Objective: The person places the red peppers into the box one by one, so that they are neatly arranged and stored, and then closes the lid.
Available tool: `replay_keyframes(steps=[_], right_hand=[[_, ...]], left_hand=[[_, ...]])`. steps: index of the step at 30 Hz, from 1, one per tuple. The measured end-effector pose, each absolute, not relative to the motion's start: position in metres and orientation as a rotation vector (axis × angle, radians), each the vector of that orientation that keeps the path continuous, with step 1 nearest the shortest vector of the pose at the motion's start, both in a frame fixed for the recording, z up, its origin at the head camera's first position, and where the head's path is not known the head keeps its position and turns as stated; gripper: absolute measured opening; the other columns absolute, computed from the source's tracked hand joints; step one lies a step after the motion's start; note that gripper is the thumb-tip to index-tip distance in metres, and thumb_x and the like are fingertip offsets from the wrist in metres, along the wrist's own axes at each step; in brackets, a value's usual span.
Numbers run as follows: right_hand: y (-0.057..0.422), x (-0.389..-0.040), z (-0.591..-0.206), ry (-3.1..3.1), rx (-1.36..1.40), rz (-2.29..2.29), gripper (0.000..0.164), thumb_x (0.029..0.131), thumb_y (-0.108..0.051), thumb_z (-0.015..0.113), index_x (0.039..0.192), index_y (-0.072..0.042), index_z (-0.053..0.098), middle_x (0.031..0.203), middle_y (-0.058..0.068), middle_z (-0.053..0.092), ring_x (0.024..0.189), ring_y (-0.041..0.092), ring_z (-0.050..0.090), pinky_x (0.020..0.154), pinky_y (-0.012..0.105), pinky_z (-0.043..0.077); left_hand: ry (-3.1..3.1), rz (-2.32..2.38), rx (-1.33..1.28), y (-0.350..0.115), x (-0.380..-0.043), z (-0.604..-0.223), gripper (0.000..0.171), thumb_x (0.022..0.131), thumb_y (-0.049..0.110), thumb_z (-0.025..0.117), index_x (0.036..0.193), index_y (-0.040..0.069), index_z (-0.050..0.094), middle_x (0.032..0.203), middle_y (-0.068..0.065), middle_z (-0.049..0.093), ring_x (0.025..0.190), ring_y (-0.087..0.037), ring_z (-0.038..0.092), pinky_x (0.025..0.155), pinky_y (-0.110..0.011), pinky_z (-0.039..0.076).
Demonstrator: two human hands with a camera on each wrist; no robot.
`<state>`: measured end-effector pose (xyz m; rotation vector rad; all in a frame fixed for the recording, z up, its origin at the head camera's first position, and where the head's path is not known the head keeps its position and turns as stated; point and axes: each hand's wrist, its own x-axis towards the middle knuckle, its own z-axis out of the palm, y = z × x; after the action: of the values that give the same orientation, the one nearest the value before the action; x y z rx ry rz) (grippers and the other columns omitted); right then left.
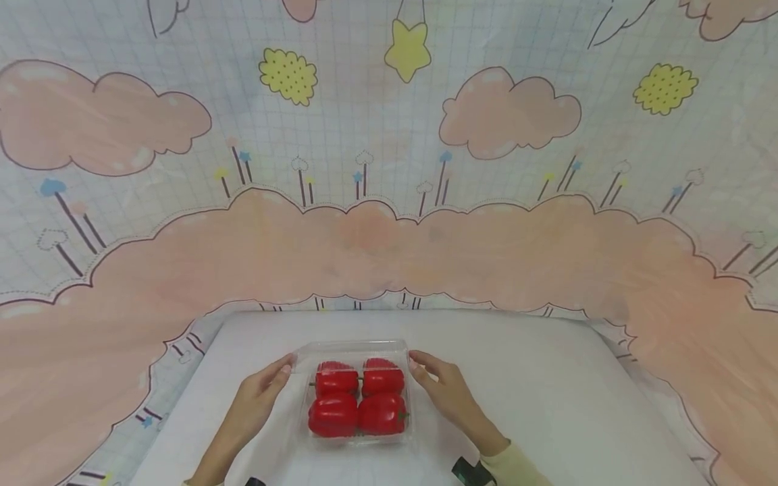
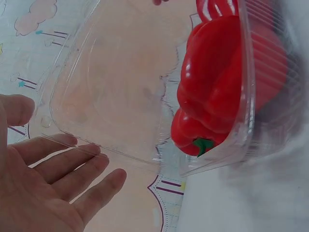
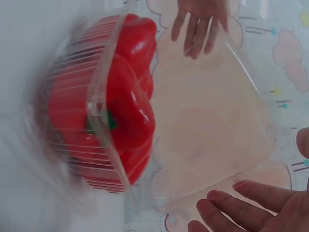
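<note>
Several red bell peppers (image 1: 333,415) with green stems fill a clear plastic box (image 1: 358,440) on the white table. Its hinged clear lid (image 2: 111,82) is raised, standing up from the box's far side. My left hand (image 1: 260,393) is at the lid's left edge; in the left wrist view its fingers (image 2: 79,166) are nearly straight, fingertips against the edge, thumb apart. On the other side, my right hand (image 1: 448,391) is at the lid's right edge. Its fingers (image 3: 236,208) extend along the edge in the right wrist view, with the thumb held away.
The white tabletop (image 1: 535,391) spreads around the box. Behind it hangs a cloth backdrop (image 1: 389,250) printed with clouds and stars, which also runs down past the table's sides. A dark wrist device (image 1: 473,472) sits by the right sleeve.
</note>
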<state>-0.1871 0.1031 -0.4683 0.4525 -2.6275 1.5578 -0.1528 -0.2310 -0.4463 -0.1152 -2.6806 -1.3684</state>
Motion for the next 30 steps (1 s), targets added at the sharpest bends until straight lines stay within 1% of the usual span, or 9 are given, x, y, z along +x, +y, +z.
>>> replay_keyframes(steps=[2,5,9,16,20,23,27,30], right_hand=[[0.103,-0.187,-0.47,-2.626,0.445,1.573,0.046,0.1,-0.038,0.052,0.135,-0.01,0.059,0.139,0.012,0.06,0.131,0.039,0.053,0.104,0.06,0.048],[0.104,-0.185,-0.474,-2.634,0.441,1.587,0.046,0.1,-0.037,0.052,0.137,-0.011,0.057,0.142,0.013,0.057,0.133,0.04,0.05,0.106,0.062,0.045],[0.104,-0.186,-0.481,-2.641,0.448,1.604,0.046,0.1,-0.034,0.052,0.14,-0.011,0.054,0.146,0.015,0.052,0.137,0.042,0.045,0.108,0.064,0.042],[0.105,-0.189,-0.49,-2.634,0.441,1.637,0.044,0.099,-0.028,0.053,0.141,-0.013,0.053,0.147,0.015,0.051,0.139,0.041,0.042,0.112,0.066,0.034],[0.105,-0.191,-0.495,-2.658,0.43,1.652,0.045,0.098,-0.023,0.055,0.142,-0.015,0.052,0.149,0.014,0.05,0.141,0.041,0.039,0.113,0.065,0.034],[0.105,-0.192,-0.499,-2.68,0.414,1.663,0.048,0.096,-0.019,0.057,0.144,-0.017,0.05,0.15,0.013,0.048,0.143,0.04,0.038,0.114,0.064,0.033],[0.105,-0.194,-0.503,-2.679,0.414,1.679,0.05,0.094,-0.017,0.058,0.144,-0.017,0.049,0.151,0.013,0.047,0.143,0.041,0.037,0.114,0.065,0.032],[0.106,-0.195,-0.506,-2.685,0.431,1.672,0.053,0.093,-0.016,0.06,0.145,-0.015,0.048,0.152,0.013,0.046,0.143,0.041,0.036,0.114,0.064,0.033]], left_hand=[[-2.695,-1.4,-0.104,-0.231,-0.153,-0.448,0.053,0.105,0.038,0.042,0.143,0.002,0.048,0.145,-0.017,0.053,0.138,-0.038,0.045,0.106,-0.054,0.046],[-2.696,-1.45,-0.1,-0.231,-0.154,-0.452,0.051,0.104,0.034,0.045,0.144,0.003,0.047,0.148,-0.017,0.05,0.14,-0.038,0.042,0.107,-0.054,0.046],[-2.677,-1.507,-0.101,-0.23,-0.156,-0.46,0.049,0.103,0.029,0.048,0.145,0.003,0.045,0.15,-0.018,0.046,0.141,-0.039,0.041,0.106,-0.053,0.046],[-2.633,-1.611,-0.078,-0.23,-0.158,-0.477,0.049,0.101,0.023,0.054,0.146,0.005,0.045,0.152,-0.02,0.043,0.132,-0.043,0.05,0.103,-0.048,0.05],[-2.664,-1.62,-0.035,-0.229,-0.157,-0.48,0.051,0.1,0.026,0.056,0.147,0.009,0.045,0.153,-0.021,0.041,0.129,-0.044,0.053,0.099,-0.05,0.053],[-2.686,-1.612,-0.026,-0.228,-0.157,-0.483,0.053,0.099,0.027,0.058,0.148,0.011,0.044,0.154,-0.022,0.039,0.127,-0.044,0.055,0.097,-0.047,0.056],[-2.679,-1.608,-0.039,-0.227,-0.158,-0.488,0.053,0.098,0.025,0.059,0.147,0.012,0.044,0.154,-0.021,0.039,0.126,-0.043,0.056,0.096,-0.043,0.057],[-2.657,-1.602,-0.058,-0.226,-0.159,-0.494,0.052,0.098,0.02,0.06,0.147,0.011,0.045,0.153,-0.021,0.04,0.125,-0.044,0.056,0.097,-0.042,0.056]])
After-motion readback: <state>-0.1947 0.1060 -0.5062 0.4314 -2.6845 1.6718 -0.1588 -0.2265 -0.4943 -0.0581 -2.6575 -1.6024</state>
